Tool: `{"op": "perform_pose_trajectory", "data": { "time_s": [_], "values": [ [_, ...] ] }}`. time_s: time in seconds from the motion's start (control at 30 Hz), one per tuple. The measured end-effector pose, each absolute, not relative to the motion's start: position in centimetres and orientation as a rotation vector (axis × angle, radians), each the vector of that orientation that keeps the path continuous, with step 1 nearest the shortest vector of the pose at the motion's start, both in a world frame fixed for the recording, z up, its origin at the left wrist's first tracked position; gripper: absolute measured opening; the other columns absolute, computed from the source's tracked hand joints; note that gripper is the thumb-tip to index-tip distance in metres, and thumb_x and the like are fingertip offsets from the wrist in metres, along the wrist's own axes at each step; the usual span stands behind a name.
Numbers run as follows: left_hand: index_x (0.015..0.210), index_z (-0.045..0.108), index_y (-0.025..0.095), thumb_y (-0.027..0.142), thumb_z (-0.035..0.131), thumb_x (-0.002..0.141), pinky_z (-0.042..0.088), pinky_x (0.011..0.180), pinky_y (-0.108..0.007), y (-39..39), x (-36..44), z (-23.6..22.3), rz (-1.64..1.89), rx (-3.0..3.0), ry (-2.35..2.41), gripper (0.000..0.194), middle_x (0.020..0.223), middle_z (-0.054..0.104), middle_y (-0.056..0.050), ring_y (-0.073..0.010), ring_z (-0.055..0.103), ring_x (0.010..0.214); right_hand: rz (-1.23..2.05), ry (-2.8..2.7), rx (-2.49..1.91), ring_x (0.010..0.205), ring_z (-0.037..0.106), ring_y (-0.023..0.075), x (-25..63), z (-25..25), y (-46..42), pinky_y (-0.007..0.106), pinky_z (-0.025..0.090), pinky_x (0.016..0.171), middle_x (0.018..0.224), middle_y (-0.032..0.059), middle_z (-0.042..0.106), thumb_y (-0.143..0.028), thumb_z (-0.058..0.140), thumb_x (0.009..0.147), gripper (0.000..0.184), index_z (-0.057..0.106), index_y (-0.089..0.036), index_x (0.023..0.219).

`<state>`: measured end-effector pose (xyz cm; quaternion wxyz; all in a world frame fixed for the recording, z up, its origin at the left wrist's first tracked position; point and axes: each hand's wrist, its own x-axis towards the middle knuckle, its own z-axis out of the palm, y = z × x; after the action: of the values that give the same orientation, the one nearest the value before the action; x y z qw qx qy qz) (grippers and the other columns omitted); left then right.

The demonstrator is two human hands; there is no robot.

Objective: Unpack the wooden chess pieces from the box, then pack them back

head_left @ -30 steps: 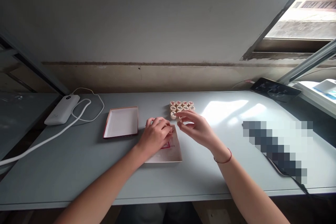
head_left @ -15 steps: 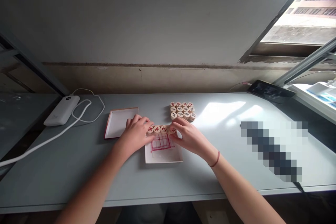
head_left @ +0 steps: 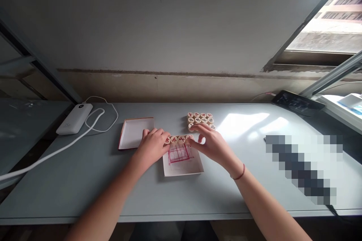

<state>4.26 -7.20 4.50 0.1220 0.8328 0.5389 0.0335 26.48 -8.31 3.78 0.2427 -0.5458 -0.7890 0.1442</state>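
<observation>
A shallow white box lies in front of me, red grid lines drawn on its bottom. Along its far wall runs a row of round wooden Chinese chess pieces with red characters. My left hand reaches over the left wall, thumb and fingers closed about the leftmost piece. My right hand is at the far right corner, its fingers spread. Its thumb is by the rightmost piece, and its fingertips reach over the near side of a stacked block of chess pieces, partly hiding it.
An open box lid lies left of the box. A white power bank with a white cable is at the far left. A phone leans at the back right. A pixelated dark object lies on the right of the desk.
My right hand has opened and moved off the rightmost piece toward the stacked pieces. My left hand stays at the row's left end. The whole view has shifted slightly.
</observation>
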Motion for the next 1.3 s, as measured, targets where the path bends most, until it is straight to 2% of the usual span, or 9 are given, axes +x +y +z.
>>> {"op": "perform_pose_trajectory", "data": {
  "time_s": [0.07, 0.2, 0.4, 0.63, 0.77, 0.9, 1.03, 1.2, 1.3],
  "values": [
    [0.105, 0.064, 0.024, 0.033, 0.056, 0.089, 0.035, 0.088, -0.040, -7.1, 4.2, 4.5, 0.125, 2.407, 1.557, 0.020, 0.102, 0.068, -0.004, -0.0250, 0.058, 0.102, 0.322, -2.093, -1.599, 0.064, 0.061, 0.0125, 26.5, 4.7, -7.2, 0.029, 0.048, 0.064, 0.117, 0.0078, 0.062, -0.037, 0.052, 0.090, 0.026, 0.060, -0.023, 0.110],
    [0.112, 0.063, 0.024, 0.044, 0.056, 0.089, 0.036, 0.089, -0.042, -7.0, 4.0, 4.7, 0.178, 2.407, 1.577, 0.032, 0.108, 0.066, -0.005, -0.0270, 0.057, 0.104, 0.218, -2.113, -1.904, 0.079, 0.064, 0.0205, 25.3, 6.3, -3.4, 0.030, 0.044, 0.065, 0.122, 0.0104, 0.061, -0.034, 0.047, 0.090, 0.032, 0.059, -0.021, 0.116],
    [0.128, 0.053, 0.027, 0.039, 0.054, 0.090, 0.037, 0.092, -0.041, -6.8, 3.6, 5.2, 0.286, 2.424, 1.574, 0.040, 0.113, 0.066, -0.004, -0.0254, 0.056, 0.106, 0.262, -2.240, -2.219, 0.086, 0.066, 0.0285, 22.7, 5.8, 0.9, 0.030, 0.042, 0.062, 0.099, 0.0144, 0.068, -0.028, 0.049, 0.086, 0.026, 0.062, -0.015, 0.104],
    [0.124, 0.057, 0.025, 0.034, 0.054, 0.090, 0.039, 0.094, -0.042, -6.4, 2.9, 5.8, 0.343, 2.410, 1.618, 0.034, 0.110, 0.067, -0.005, -0.0256, 0.057, 0.108, 0.209, -2.265, -2.263, 0.087, 0.068, 0.0301, 21.9, 5.1, 1.7, 0.031, 0.045, 0.063, 0.096, 0.0191, 0.070, -0.008, 0.049, 0.081, 0.024, 0.068, -0.014, 0.093],
    [0.128, 0.053, 0.022, 0.032, 0.055, 0.091, 0.042, 0.094, -0.043, -6.3, 2.9, 5.8, 0.442, 2.390, 1.644, 0.039, 0.116, 0.063, -0.007, -0.0266, 0.057, 0.111, 0.214, -2.164, -2.048, 0.086, 0.068, 0.0280, 21.8, 5.8, 0.2, 0.033, 0.048, 0.066, 0.095, 0.0144, 0.072, -0.021, 0.049, 0.089, 0.024, 0.068, -0.017, 0.102],
    [0.132, 0.049, 0.022, 0.030, 0.061, 0.088, 0.044, 0.097, -0.039, -6.6, 3.5, 5.3, 0.662, 2.359, 1.510, 0.046, 0.126, 0.058, -0.008, -0.0252, 0.056, 0.116, 0.695, -1.959, -1.579, 0.066, 0.068, 0.0173, 21.9, 6.5, -3.7, 0.030, 0.051, 0.061, 0.093, 0.0053, 0.073, -0.041, 0.058, 0.086, 0.030, 0.066, -0.021, 0.107],
    [0.129, 0.053, 0.022, 0.026, 0.059, 0.090, 0.050, 0.090, -0.031, -7.3, 4.6, 4.9, 0.803, 2.258, 1.299, 0.040, 0.122, 0.061, -0.006, -0.0201, 0.062, 0.105, 1.114, -1.753, -1.339, 0.068, 0.068, 0.0159, 22.3, 6.2, -6.8, 0.026, 0.052, 0.054, 0.092, 0.0066, 0.072, -0.045, 0.064, 0.081, 0.035, 0.065, -0.019, 0.105],
    [0.122, 0.056, 0.024, 0.020, 0.059, 0.086, 0.052, 0.079, -0.028, -7.7, 5.0, 5.2, 0.753, 2.157, 1.247, 0.036, 0.111, 0.062, -0.004, -0.0164, 0.065, 0.091, 1.240, -1.583, -1.224, 0.071, 0.067, 0.0155, 23.2, 4.9, -7.5, 0.025, 0.054, 0.053, 0.093, 0.0087, 0.070, -0.048, 0.067, 0.079, 0.038, 0.063, -0.017, 0.101],
    [0.107, 0.061, 0.023, 0.018, 0.058, 0.083, 0.051, 0.079, -0.028, -7.5, 4.3, 6.1, 0.713, 2.183, 1.294, 0.025, 0.105, 0.059, -0.003, -0.0155, 0.063, 0.087, 1.207, -1.525, -1.241, 0.071, 0.067, 0.0156, 23.9, 4.3, -7.3, 0.023, 0.052, 0.047, 0.097, 0.0095, 0.069, -0.051, 0.066, 0.080, 0.040, 0.063, -0.017, 0.101]
  ]
}}
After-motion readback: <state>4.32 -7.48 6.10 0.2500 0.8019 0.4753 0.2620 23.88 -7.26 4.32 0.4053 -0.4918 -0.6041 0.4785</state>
